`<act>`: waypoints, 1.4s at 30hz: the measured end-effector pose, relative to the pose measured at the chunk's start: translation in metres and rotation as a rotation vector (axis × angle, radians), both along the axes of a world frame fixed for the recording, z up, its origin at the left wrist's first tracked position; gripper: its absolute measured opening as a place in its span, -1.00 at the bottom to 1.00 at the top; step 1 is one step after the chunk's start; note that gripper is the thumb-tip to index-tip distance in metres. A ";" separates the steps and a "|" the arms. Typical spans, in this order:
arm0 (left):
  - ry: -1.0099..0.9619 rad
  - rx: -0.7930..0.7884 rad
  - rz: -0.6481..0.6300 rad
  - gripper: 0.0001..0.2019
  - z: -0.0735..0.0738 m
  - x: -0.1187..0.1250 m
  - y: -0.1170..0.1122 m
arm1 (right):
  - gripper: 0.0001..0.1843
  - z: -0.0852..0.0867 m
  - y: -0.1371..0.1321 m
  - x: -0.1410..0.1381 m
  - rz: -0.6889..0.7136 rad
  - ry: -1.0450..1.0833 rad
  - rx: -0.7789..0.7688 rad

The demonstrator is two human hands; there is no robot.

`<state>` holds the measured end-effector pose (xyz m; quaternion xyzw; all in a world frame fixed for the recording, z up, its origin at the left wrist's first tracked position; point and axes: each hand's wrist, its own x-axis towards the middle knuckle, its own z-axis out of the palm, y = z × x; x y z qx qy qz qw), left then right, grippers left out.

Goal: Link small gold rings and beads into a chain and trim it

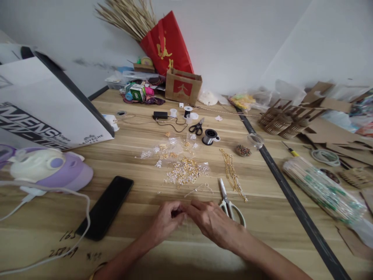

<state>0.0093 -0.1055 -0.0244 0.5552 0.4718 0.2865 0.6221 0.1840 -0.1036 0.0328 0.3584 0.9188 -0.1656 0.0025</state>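
My left hand (167,218) and my right hand (208,218) meet fingertip to fingertip just above the wooden table. Both are closed in a pinch, and what sits between the fingers is hidden or too small to name. Faint pale lines, perhaps clear thread, show below the fingers of my right hand. Right behind the hands lies a silvery chain (196,189). Beyond it spreads a pile of small gold and silver beads or findings (183,171). White-handled scissors (229,204) lie beside my right hand, with several gold chains (230,171) farther back.
A black phone (107,206) and a purple-white device (52,169) with a cable lie left, before a large box (52,105). Black scissors (197,127), a wire spool (210,137) and a bead dish (243,150) stand farther back. Packaged sticks (323,190) lie right.
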 end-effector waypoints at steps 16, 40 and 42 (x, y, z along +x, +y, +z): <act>0.197 0.131 -0.002 -0.89 -0.001 -0.004 0.005 | -0.79 -0.010 0.001 0.004 -0.037 0.024 0.073; 0.348 0.243 -0.110 -0.85 0.006 -0.008 0.020 | -0.82 -0.017 0.008 0.007 -0.089 0.128 0.015; 0.398 0.275 -0.121 -0.84 0.010 -0.009 0.022 | -0.85 -0.018 0.009 0.007 -0.125 0.183 -0.008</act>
